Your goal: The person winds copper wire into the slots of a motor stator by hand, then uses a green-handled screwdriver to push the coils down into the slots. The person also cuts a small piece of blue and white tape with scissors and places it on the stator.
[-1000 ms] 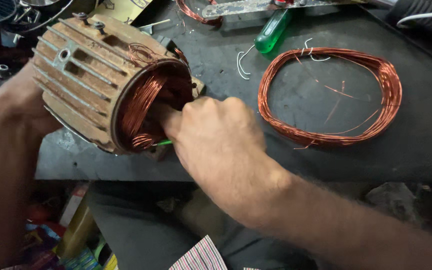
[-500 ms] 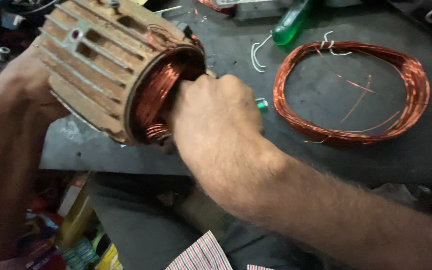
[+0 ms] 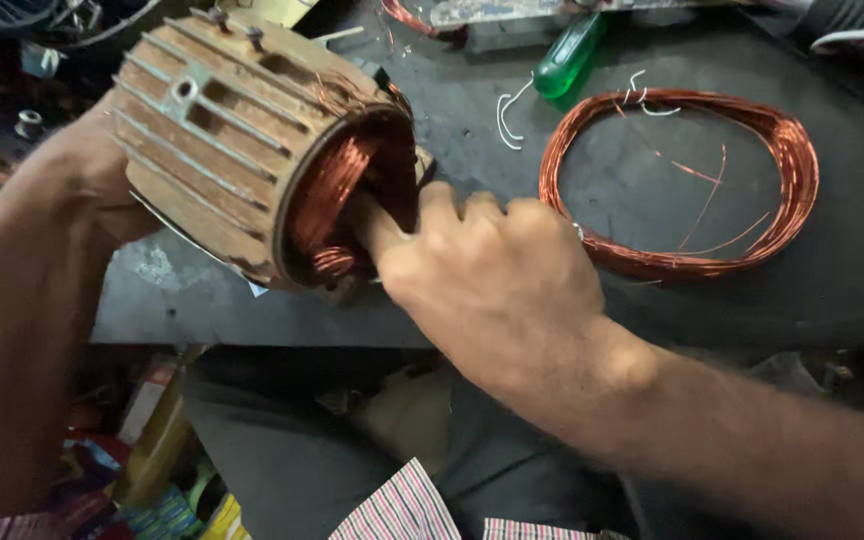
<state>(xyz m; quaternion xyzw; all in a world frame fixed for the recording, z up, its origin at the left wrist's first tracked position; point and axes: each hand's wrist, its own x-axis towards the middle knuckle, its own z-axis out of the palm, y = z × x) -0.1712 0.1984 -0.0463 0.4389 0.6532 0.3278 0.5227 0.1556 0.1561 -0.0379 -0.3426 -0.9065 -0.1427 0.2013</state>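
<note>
A ribbed, rusty motor stator point(image 3: 222, 130) lies tilted on the dark workbench point(image 3: 852, 290), its open end facing me with copper windings point(image 3: 337, 190) inside. My left hand point(image 3: 82, 170) grips the stator's far left end and steadies it. My right hand point(image 3: 492, 280) is a closed fist at the stator's mouth, the thumb pressing against the windings. A small green tool tip point(image 3: 578, 232) peeks out beside the knuckles; the rest of it is hidden in the fist.
A loose ring of copper wire point(image 3: 792, 170) lies on the bench to the right. A green screwdriver handle point(image 3: 567, 55) and bent white wire pieces point(image 3: 504, 115) sit behind it. The bench's front edge runs below my right hand, with clutter on the floor at lower left.
The stator has tipped a little, its mouth turning more towards me. My right fist has stayed at the opening, shifting slightly right and down. The green tool tip is now mostly hidden.
</note>
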